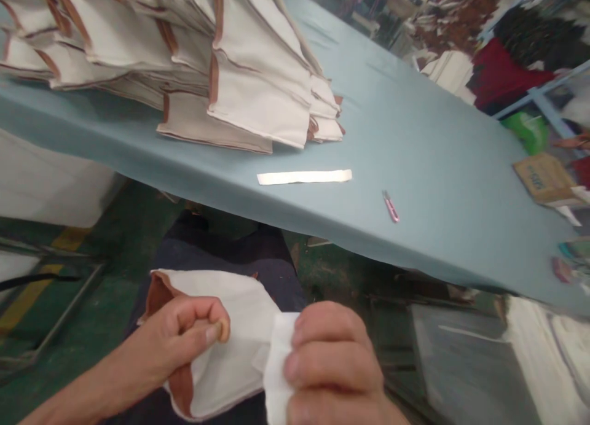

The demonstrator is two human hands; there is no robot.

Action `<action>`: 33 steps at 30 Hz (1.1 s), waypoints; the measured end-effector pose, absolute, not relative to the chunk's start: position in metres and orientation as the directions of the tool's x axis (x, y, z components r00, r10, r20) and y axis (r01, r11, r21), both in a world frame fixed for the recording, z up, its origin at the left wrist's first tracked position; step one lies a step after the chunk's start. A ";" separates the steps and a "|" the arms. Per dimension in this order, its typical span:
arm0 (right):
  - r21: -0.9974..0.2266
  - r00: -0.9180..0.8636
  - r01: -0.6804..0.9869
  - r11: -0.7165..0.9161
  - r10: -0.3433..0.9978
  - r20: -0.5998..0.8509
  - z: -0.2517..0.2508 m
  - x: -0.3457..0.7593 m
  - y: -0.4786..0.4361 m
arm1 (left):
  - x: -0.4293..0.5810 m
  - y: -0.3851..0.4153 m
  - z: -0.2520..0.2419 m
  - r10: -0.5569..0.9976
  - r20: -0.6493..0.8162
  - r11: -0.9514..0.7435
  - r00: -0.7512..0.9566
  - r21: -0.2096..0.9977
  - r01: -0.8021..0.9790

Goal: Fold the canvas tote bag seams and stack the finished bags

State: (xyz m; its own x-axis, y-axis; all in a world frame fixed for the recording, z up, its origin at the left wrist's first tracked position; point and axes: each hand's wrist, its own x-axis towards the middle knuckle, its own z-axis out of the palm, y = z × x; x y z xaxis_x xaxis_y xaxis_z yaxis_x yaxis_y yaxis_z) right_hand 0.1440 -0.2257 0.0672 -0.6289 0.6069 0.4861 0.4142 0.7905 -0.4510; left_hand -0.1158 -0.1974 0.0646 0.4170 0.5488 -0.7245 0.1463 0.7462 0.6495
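Note:
A cream cloth piece (230, 296) with a brown-edged opening lies across my lap; it looks like a small fabric bag. My left hand (184, 330) is over its brown-trimmed end, thumb pressed against the curled forefinger. What that pinch holds, if anything, is hidden. My right hand (334, 357) is closed around a flat white piece (279, 370), paper or cloth, at the bag's right end. Its thumb does not show. On the table, a cream strip (304, 177) lies near the front edge, with pink-handled thread snips (391, 207) to its right.
The blue-covered table (437, 161) runs across in front of me. Stacked cream cloth pieces with brown edging (258, 99) fill its left part. A cardboard box (546, 179) and a green bag (528, 132) are at the right. A metal frame (59, 327) stands at lower left.

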 end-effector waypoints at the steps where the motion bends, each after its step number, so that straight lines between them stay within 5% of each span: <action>1: -0.451 -0.601 0.417 0.789 0.612 0.514 0.068 0.143 -0.220 | -0.116 -0.197 0.070 0.590 -0.708 0.720 0.388 0.679 0.145; 7: -0.489 -0.256 0.253 0.835 0.545 0.798 0.065 0.126 -0.183 | -0.108 -0.209 0.093 0.708 -0.643 0.612 0.291 0.765 0.199; 11: -0.516 -0.395 0.212 0.830 0.555 0.732 0.055 0.124 -0.181 | -0.101 -0.220 0.098 0.794 -0.567 0.518 0.221 0.820 0.243; 14: -0.641 -0.332 0.148 0.753 0.648 0.685 0.055 0.117 -0.184 | -0.097 -0.216 0.102 0.882 -0.420 0.359 0.215 0.893 0.272; 16: -0.791 -0.223 0.092 0.605 0.787 0.576 0.062 0.108 -0.188 | -0.094 -0.210 0.105 0.879 -0.418 0.358 0.229 0.896 0.262; 19: -0.977 -0.197 0.099 0.188 0.966 0.166 0.076 0.097 -0.193 | -0.093 -0.202 0.106 0.830 -0.486 0.441 0.275 0.872 0.210; 23: -0.974 -0.225 0.000 -0.228 0.949 -0.222 0.086 0.092 -0.193 | -0.096 -0.199 0.096 0.765 -0.515 0.505 0.386 0.852 0.137; 33: -0.886 -0.283 -0.120 -0.447 0.871 -0.401 0.093 0.085 -0.177 | -0.108 -0.198 0.083 0.725 -0.543 0.598 0.423 0.802 0.005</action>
State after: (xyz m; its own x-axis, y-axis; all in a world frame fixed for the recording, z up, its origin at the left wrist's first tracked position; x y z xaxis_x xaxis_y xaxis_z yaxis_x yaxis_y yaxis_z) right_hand 0.0852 -0.1769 0.0930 -0.2829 0.8713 -0.4011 -0.1198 -0.4470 -0.8865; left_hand -0.1078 -0.1982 0.0832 0.4227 0.7255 -0.5432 0.0046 0.5977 0.8017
